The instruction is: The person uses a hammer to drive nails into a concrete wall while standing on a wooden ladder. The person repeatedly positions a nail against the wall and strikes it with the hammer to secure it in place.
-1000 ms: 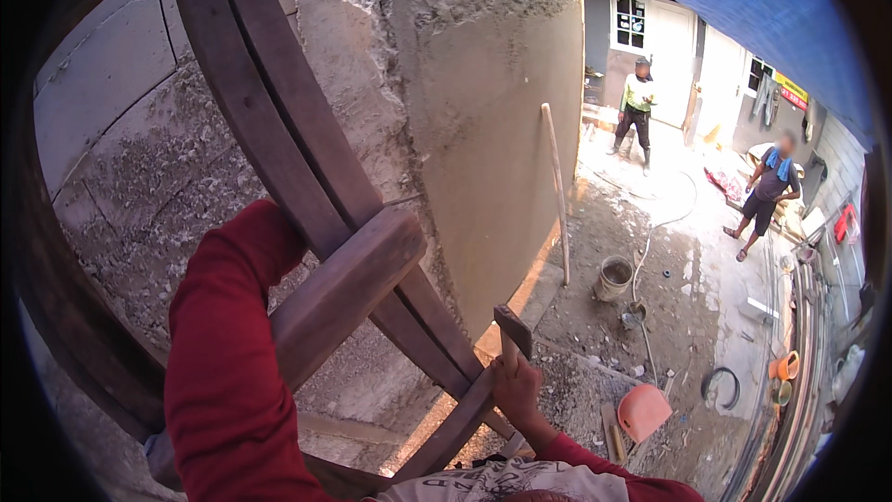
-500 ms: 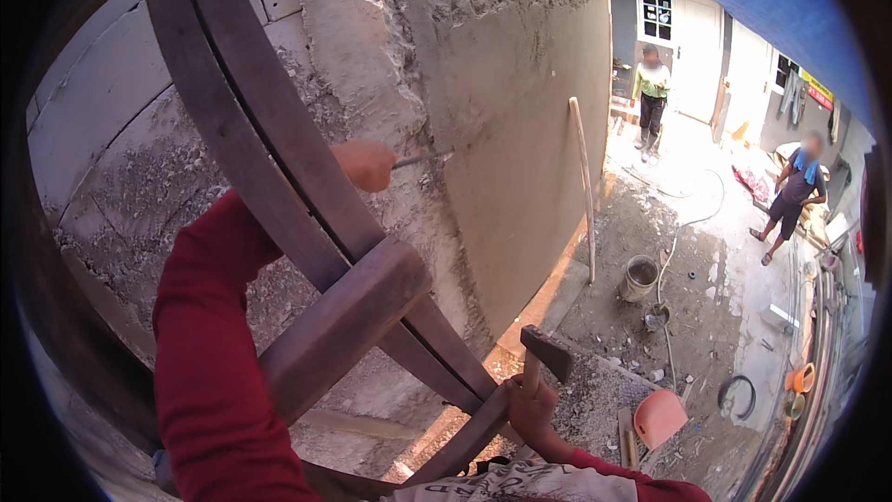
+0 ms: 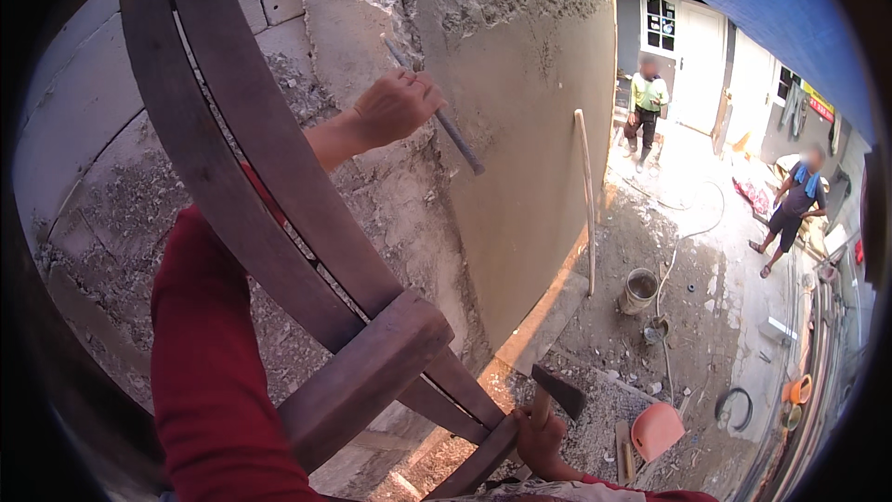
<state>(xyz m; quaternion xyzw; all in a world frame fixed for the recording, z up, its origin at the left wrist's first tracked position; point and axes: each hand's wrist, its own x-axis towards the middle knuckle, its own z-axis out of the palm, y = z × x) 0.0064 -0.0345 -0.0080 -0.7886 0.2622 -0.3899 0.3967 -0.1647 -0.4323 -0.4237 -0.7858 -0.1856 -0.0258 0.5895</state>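
Observation:
My left hand (image 3: 400,110) is closed round a grey rod-like metal chisel (image 3: 459,140), held slantwise in front of the wall (image 3: 520,130). My left arm, in a red sleeve (image 3: 204,344), passes behind two long dark wooden planks (image 3: 279,121). At the lower middle, my right hand (image 3: 541,437) grips the wooden handle of a hatchet (image 3: 560,390) with a dark head, close beside a wooden bar (image 3: 478,460). The wall is smooth grey plaster on the right and rough, chipped masonry behind my left hand.
A wooden crosspiece (image 3: 367,376) juts across the planks. On the ground below are a bucket (image 3: 639,290), a pink dustpan-like scoop (image 3: 657,430), a hose (image 3: 662,270) and rubble. A pole (image 3: 585,200) leans by the wall. Two people (image 3: 646,102) (image 3: 797,204) stand at the right.
My left hand has moved up and right, out from behind the planks, and the chisel now shows on both sides of it. My right hand and the hatchet have shifted slightly down and right in view.

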